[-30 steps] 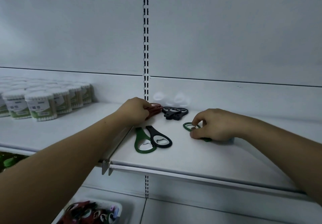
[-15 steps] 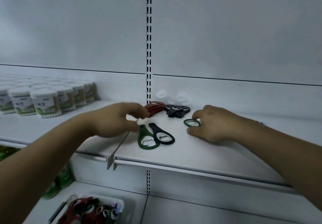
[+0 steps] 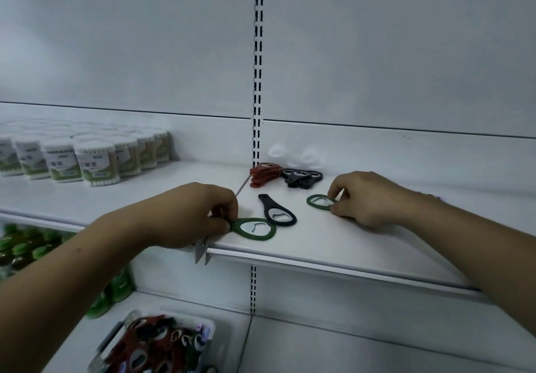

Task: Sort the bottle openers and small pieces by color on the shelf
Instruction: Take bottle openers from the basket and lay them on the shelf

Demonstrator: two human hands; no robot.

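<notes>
The green bottle opener [image 3: 253, 229] near the front edge of the shelf [image 3: 333, 245] has its handle pinched by the left hand [image 3: 200, 216]; the right hand [image 3: 365, 198] pinches a 2nd green opener [image 3: 320, 201] farther back. 1 loose black opener [image 3: 277, 210] lies between them, and behind it a red stack [image 3: 264, 174] and a black stack [image 3: 301, 177] sit side by side.

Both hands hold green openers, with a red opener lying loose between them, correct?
No: the head view shows the loose opener between them is black, not red. The left hand holds the nearer green opener, the right hand the farther green opener.
</notes>
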